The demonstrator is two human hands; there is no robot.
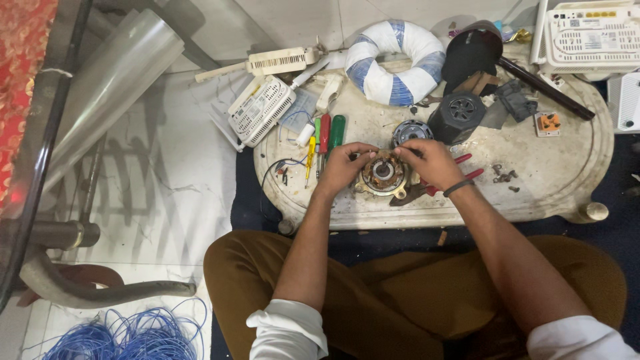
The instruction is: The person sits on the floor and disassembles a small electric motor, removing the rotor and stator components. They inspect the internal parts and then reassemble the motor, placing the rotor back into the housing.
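Observation:
A round motor stator (383, 175) with copper windings and a metal centre lies on the low white table (560, 167). My left hand (345, 165) grips its left rim, fingertips on the upper edge. My right hand (429, 161) holds its upper right edge, with a dark band on the wrist. Both hands pinch at the top of the stator. Red-handled pliers (463, 175) lie partly under my right hand.
Red, green and yellow screwdrivers (325, 137) lie left of the stator. Behind it sit a black motor housing (457, 116), a round metal part (411, 131), a white-and-blue wrapped ring (396, 61) and white router boxes (261, 109). Loose screws (504, 176) lie at right. Blue wire (127, 333) is coiled on the floor.

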